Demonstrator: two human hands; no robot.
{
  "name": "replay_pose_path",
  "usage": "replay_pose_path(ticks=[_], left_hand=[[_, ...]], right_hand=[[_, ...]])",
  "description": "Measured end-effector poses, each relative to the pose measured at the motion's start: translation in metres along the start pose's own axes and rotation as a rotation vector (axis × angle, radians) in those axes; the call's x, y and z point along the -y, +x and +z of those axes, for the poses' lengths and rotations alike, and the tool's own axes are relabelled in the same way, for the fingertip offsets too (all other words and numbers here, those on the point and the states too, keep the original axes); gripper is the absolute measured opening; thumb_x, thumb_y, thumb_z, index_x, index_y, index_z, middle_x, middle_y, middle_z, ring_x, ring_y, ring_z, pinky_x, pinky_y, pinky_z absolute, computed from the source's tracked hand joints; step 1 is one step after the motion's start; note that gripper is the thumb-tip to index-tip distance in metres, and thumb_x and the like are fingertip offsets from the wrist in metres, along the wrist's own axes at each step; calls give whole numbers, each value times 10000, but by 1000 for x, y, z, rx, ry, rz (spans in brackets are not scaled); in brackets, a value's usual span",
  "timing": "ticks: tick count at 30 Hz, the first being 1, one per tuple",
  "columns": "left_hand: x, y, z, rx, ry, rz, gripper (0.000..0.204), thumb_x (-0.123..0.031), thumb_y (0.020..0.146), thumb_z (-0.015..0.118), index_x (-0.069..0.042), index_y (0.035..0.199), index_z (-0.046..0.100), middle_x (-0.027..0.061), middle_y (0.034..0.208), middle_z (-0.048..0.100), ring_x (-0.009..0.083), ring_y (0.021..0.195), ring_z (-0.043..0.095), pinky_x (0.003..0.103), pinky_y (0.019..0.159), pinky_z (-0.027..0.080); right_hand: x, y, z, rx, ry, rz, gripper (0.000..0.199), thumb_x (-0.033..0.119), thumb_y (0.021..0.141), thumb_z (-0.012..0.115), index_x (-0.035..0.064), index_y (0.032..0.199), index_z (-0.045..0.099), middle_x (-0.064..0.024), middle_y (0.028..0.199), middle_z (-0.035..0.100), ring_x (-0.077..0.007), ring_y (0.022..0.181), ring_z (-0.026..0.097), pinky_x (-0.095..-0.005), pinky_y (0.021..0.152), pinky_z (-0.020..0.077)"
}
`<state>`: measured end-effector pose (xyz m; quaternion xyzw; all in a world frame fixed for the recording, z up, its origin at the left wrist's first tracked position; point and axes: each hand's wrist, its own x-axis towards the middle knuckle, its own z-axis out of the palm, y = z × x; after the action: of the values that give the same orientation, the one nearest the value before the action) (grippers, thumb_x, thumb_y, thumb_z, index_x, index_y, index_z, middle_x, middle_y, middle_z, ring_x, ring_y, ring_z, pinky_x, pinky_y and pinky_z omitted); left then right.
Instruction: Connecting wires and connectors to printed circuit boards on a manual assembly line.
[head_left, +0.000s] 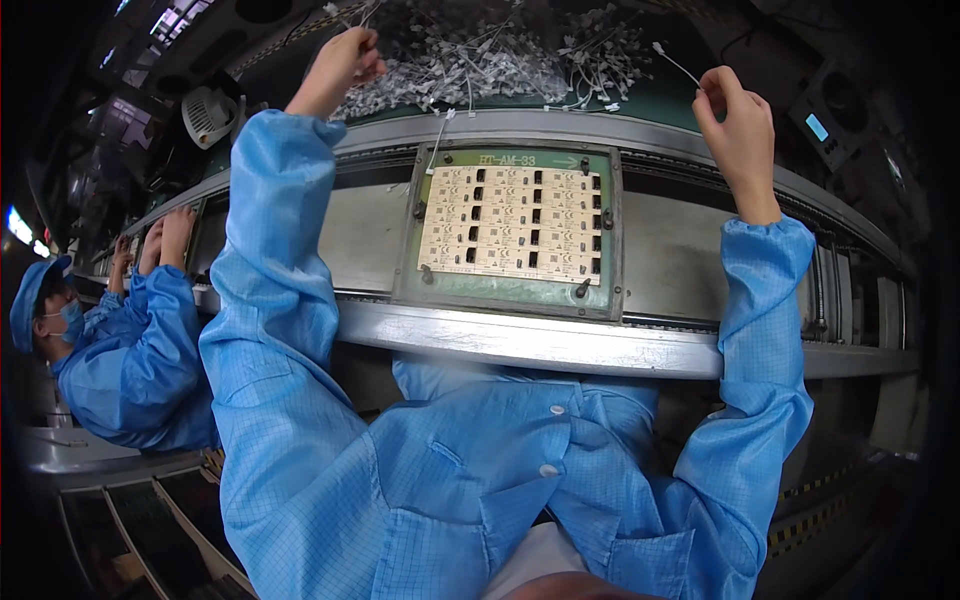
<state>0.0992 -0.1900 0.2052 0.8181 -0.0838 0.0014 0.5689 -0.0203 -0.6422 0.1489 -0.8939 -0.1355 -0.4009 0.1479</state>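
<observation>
My right hand (737, 125) is raised at the upper right, thumb and fingers pinched on a thin white wire lead (680, 66) with a small connector at its free end. At the upper left, my left hand (345, 70) is closed, with another white wire lead (350, 12) rising from its fingers. Between the hands and nearer to me lies a framed green fixture (500, 297) holding a pale circuit board panel (505, 225) with rows of dark parts. One white wire lead (437, 140) stands at the panel's upper left corner, its connector end up.
A large heap of white wire leads (480, 70) lies beyond the rail. The fixture rests on a conveyor with metal rails (530, 335). A co-worker in blue (130, 360) works at the left. A white fan (208, 117) and a box with a lit display (817, 127) stand farther back.
</observation>
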Motion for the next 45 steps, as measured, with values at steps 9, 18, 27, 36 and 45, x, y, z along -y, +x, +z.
replay_pose_path(ticks=[9, 18, 27, 36, 45], left_hand=[[-65, 62, 227, 474, 37, 50, 408, -327, 1038, 428, -4, 943, 658, 95, 876, 715, 168, 752, 718, 272, 677, 568], [-35, -9, 80, 353, 684, 535, 399, -409, 945, 665, -57, 1130, 697, 185, 993, 726, 286, 897, 691, 386, 806, 539], [42, -79, 53, 159, 818, 216, 301, -289, 885, 738, -7, 979, 689, 179, 839, 715, 306, 765, 683, 397, 719, 534], [55, -85, 60, -100, 401, 379, 149, -190, 910, 671, -49, 955, 661, 126, 786, 693, 296, 710, 665, 398, 730, 522], [25, -102, 40, 231, -190, -6, 143, -167, 1038, 619, -48, 1104, 577, 6, 819, 661, 68, 653, 630, 209, 594, 485]], right_hand=[[5, 0, -4, -61, -27, 34, 102, 153, 907, 682, 90, 970, 634, -37, 760, 676, -217, 738, 680, -361, 867, 500], [5, 5, -1, -93, 9, -35, 127, 157, 901, 685, 104, 1003, 631, -38, 781, 710, -234, 745, 697, -362, 831, 520], [16, -9, 16, -24, 63, 5, 148, 163, 931, 687, 103, 1064, 661, -56, 837, 735, -236, 782, 715, -341, 797, 543], [111, -21, 29, 63, 320, 34, 186, 147, 937, 732, 46, 1090, 705, -89, 943, 756, -167, 902, 733, -297, 786, 546], [179, -20, 72, 445, 206, -154, 122, 150, 944, 682, 84, 1040, 718, -71, 936, 737, -276, 871, 666, -374, 965, 397]])
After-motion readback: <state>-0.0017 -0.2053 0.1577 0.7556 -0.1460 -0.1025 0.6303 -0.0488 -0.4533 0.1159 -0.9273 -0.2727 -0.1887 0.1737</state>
